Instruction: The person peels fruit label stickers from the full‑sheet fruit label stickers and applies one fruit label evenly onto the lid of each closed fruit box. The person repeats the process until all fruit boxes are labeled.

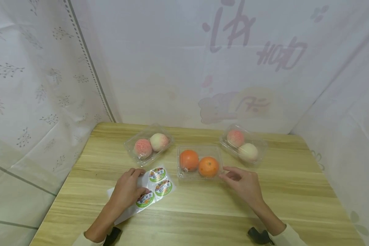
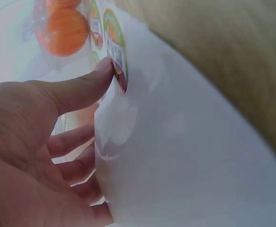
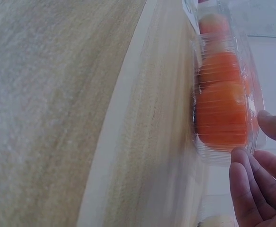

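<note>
My left hand holds a white sheet of round stickers by its edge. In the left wrist view the thumb presses on a green-rimmed fruit sticker, with the other fingers at the sheet's edge. Two orange fruits lie inside a closed clear plastic box at the middle of the table. The fingertips of my right hand pinch this box's right edge; in the right wrist view they meet at the near corner of its rim, beside the oranges.
A clear box with two pink-and-white peaches stands at the back left. Another such box with two peaches is at the back right. Behind the wooden table hangs a printed white curtain.
</note>
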The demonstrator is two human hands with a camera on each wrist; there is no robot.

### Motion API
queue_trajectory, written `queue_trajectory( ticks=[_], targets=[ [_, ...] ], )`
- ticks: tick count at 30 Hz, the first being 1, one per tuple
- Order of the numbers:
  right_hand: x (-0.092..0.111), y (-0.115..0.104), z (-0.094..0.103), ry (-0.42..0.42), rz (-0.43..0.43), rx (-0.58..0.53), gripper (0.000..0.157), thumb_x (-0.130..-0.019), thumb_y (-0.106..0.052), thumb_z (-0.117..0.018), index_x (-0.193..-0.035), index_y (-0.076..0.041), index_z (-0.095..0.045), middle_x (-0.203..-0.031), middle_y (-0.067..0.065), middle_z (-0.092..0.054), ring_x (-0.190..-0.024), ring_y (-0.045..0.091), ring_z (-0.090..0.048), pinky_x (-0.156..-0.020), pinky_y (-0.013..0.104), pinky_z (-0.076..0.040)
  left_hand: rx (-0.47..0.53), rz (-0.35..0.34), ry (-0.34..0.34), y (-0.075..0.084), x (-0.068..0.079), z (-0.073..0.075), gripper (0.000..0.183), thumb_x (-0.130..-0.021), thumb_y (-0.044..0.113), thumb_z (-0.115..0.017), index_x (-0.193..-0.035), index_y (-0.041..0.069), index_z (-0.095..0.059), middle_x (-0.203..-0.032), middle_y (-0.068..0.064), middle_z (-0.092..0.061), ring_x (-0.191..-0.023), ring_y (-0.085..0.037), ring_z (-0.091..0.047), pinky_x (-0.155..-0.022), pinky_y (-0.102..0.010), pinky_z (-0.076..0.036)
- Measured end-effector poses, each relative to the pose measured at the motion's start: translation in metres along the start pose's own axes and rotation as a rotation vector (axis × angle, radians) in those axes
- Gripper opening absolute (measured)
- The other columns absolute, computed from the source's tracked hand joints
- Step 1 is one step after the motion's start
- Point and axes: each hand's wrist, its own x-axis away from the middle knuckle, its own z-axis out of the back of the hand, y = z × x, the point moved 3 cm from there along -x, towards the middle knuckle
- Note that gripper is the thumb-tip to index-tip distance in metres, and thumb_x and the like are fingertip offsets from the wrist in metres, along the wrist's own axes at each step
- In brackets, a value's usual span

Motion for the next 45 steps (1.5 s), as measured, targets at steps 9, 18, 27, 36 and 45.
queue_trajectory(
  ticks=[9,18,27,36,45],
  targets=[
    [0.0,0.001,-0.001,-0.003,0.012,-0.008,0.027,-0.086,-0.019,-0.096,-0.11,-0.009,-0.086,-0.08,-0.006,-0.079,-0.066,0.007,-0.074,-0.062,0.019,-0.058,0.066,0.087,-0.099,-0.007,-0.003,-0.001,0.076,-0.073,0.015,-0.104,-0.14,0.004,-0.069,-0.124,-0.015,-0.074,-0.099,-0.029,-0.07,-0.082,-0.052,-0.058],
    [0.0,0.002,-0.001,0.002,0.017,-0.032,0.027,-0.087,-0.018,-0.096,-0.11,-0.008,-0.086,-0.08,-0.006,-0.08,-0.067,0.006,-0.075,-0.064,0.018,-0.058,0.251,0.143,-0.188,-0.006,-0.005,0.006,0.069,-0.075,0.018,-0.103,-0.136,0.007,-0.072,-0.098,-0.005,-0.076,-0.08,-0.017,-0.068,-0.065,-0.037,-0.056],
    [0.0,0.001,0.001,0.002,-0.023,-0.037,0.026,-0.087,-0.018,-0.096,-0.11,-0.009,-0.086,-0.08,-0.005,-0.08,-0.068,0.008,-0.076,-0.065,0.017,-0.058,0.813,0.076,-0.476,-0.002,-0.009,0.004,0.042,-0.094,0.011,-0.088,-0.131,-0.001,-0.07,-0.1,-0.013,-0.079,-0.081,-0.032,-0.08,-0.066,-0.046,-0.066],
    [-0.002,0.0,0.002,-0.003,-0.035,-0.033,0.027,-0.087,-0.017,-0.096,-0.11,-0.008,-0.086,-0.08,-0.005,-0.08,-0.068,0.007,-0.075,-0.064,0.018,-0.058,1.058,0.136,-0.577,-0.001,-0.011,0.0,0.055,-0.098,0.003,-0.079,-0.148,-0.007,-0.056,-0.112,-0.021,-0.077,-0.095,-0.037,-0.08,-0.075,-0.054,-0.066],
    [0.0,0.001,0.0,-0.016,-0.05,-0.026,0.027,-0.088,-0.02,-0.095,-0.111,-0.009,-0.086,-0.081,-0.005,-0.08,-0.068,0.008,-0.076,-0.063,0.021,-0.059,1.134,0.101,-0.575,0.006,-0.011,0.008,0.065,-0.1,0.001,-0.077,-0.156,-0.008,-0.046,-0.117,-0.021,-0.076,-0.099,-0.037,-0.079,-0.078,-0.055,-0.065]
  ],
)
